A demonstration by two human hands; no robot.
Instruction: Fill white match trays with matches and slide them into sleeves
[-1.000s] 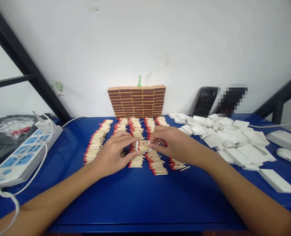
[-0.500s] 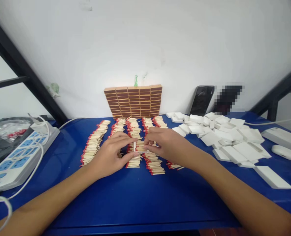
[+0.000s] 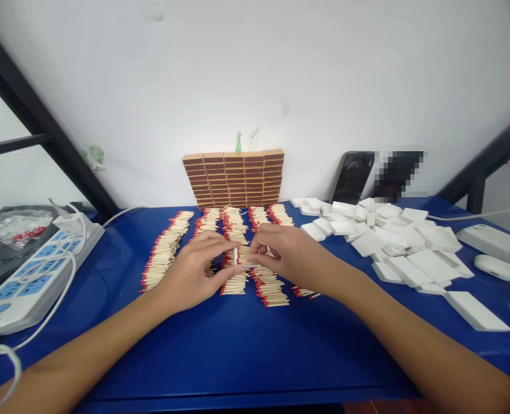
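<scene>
Head view, blue table [image 3: 237, 351]: puts everything within reach, it seems.
Match rows [image 3: 166, 253]: red heads leftward, probably for order.
Stacked boxes [image 3: 233, 181]: packed tight, probably for stability.
Left hand [image 3: 194, 270]: pinches white tray [image 3: 236, 256], likely steadying it.
Right hand [image 3: 287, 250]: curled beside; grip unclear.
Tray: over the middle row.

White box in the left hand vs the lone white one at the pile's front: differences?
Pose: the held box is pinched in the left hand; the loose box lies on the table.
Contents: the held box shows matches inside; the loose box turns a flat face up, its inside hidden.
Visibility: fingers partly cover the held box; the loose box is uncovered.
Shared: both white.
</scene>
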